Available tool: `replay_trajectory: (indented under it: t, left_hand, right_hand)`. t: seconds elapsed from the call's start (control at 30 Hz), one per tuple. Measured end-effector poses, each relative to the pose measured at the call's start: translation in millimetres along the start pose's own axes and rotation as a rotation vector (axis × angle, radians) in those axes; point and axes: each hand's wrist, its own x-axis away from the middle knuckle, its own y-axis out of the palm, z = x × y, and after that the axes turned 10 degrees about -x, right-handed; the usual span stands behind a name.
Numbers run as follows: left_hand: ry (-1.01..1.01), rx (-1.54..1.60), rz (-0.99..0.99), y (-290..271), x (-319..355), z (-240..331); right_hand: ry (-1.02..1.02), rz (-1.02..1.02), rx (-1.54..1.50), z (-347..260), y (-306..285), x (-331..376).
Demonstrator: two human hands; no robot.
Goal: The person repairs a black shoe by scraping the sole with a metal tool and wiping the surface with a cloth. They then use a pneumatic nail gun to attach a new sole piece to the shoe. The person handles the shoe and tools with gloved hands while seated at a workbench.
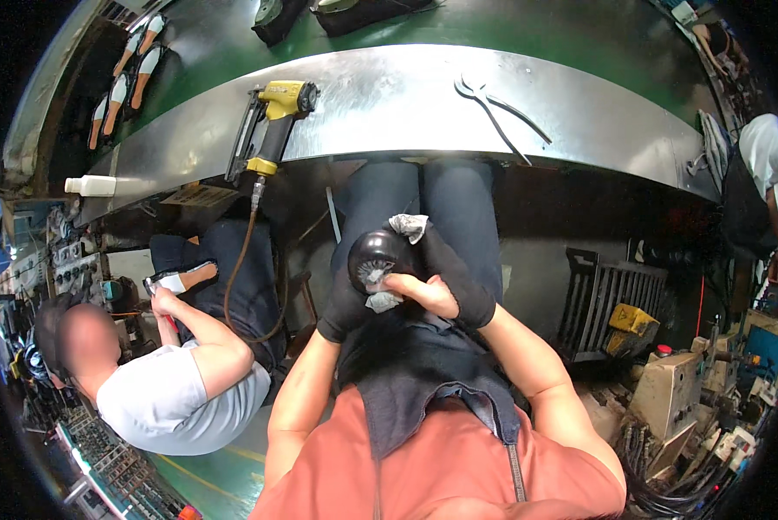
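I sit at a steel bench with a glossy black shoe [373, 253] held over my lap. My left hand [347, 305], in a black glove, grips the shoe from below, heel end toward me. My right hand [425, 293], bare at the fingers with a black wrist sleeve, presses a crumpled white rag [384, 300] against the shoe's side. Another bit of white cloth [409, 227] sticks out behind the shoe, by my right wrist.
A yellow and black pneumatic nail gun [272, 121] with a hose lies on the steel bench [389, 104], long pincers [500, 114] to its right. A person in a white shirt [176, 394] works at my left. Machines [675, 390] stand at right.
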Motion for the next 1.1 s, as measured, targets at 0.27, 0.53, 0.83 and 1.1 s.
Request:
replay_trajectory:
  t: [0.27, 0.53, 0.83, 1.1]
  left_hand:
    - [0.001, -0.242, -0.023, -5, 12, 27]
    - [0.080, -0.395, -0.034, -8, 19, 18]
    - [0.194, -0.235, 0.249, -2, -21, 62]
    - [0.290, -0.384, 0.283, 2, -28, 62]
  right_hand:
    - [0.121, -0.064, -0.154, -11, 2, 1]
    - [0.054, -0.082, -0.015, -1, 0, 1]
    - [0.132, -0.120, -0.090, 5, -18, -23]
    - [-0.029, 0.019, -0.078, 29, -2, -22]
